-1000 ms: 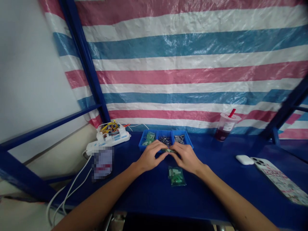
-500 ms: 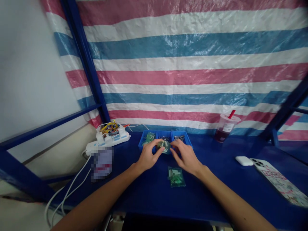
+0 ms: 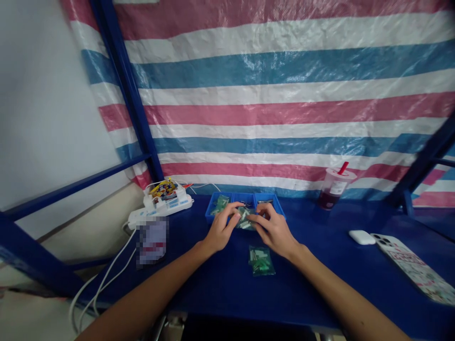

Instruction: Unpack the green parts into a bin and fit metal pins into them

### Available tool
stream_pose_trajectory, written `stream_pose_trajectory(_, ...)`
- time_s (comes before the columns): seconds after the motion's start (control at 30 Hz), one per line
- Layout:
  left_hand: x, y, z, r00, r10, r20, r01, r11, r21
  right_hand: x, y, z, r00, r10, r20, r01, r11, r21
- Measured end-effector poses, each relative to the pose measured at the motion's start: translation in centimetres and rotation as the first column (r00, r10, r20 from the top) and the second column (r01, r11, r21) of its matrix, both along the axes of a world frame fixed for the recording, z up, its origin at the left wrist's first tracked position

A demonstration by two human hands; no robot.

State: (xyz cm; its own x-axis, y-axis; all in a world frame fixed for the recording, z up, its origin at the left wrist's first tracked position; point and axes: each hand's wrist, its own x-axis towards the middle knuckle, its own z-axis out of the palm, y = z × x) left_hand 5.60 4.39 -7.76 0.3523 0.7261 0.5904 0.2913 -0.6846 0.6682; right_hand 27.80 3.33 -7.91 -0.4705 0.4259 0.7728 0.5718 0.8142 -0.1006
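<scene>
At centre frame, the left hand (image 3: 220, 230) pinches a small packet (image 3: 244, 220); the right hand (image 3: 273, 232) touches it, grip unclear.

Two bare hands to look at, left hand (image 3: 221, 231) and right hand (image 3: 277, 233), slim fingers (image 3: 262, 221) on both, fingernails too small to make out! Now the narrow wrists (image 3: 203, 248), bare as well, and here's the left forearm (image 3: 151, 290), uncovered right down to the picture's edge. The right forearm (image 3: 337, 290) matches it, long and tapering, and there it is, one tiny spot (image 3: 362, 321), low down!
</scene>
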Motion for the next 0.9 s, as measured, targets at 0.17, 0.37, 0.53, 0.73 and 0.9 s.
stream_pose_trajectory(0.17,-0.5,0.3,0.3,0.999,-0.026,-0.032,0.031,0.989,0.147,-0.1,0.1,0.4,0.985,0.055,-0.161,-0.068,0.995,-0.073)
stream_pose_trajectory(0.37,0.1,0.5,0.0,0.997,-0.049,-0.055,0.061,0.967,0.246,-0.2,0.2,0.2,0.978,0.098,-0.183,-0.115,0.99,-0.085)
stream_pose_trajectory(0.53,0.4,0.6,-0.6,0.999,0.044,-0.018,-0.039,0.972,0.232,-0.3,0.2,-0.3,0.986,0.081,-0.144,-0.098,0.989,-0.115)
stream_pose_trajectory(0.73,0.1,0.8,-0.7,0.987,0.142,0.077,-0.148,0.986,0.077,-0.1,0.0,0.1,0.997,0.036,-0.075,-0.042,0.996,-0.073)
stream_pose_trajectory(0.9,0.2,0.6,-0.6,0.988,0.119,0.102,-0.123,0.992,0.04,0.1,0.2,0.0,1.0,0.016,-0.02,-0.015,1.0,0.017)
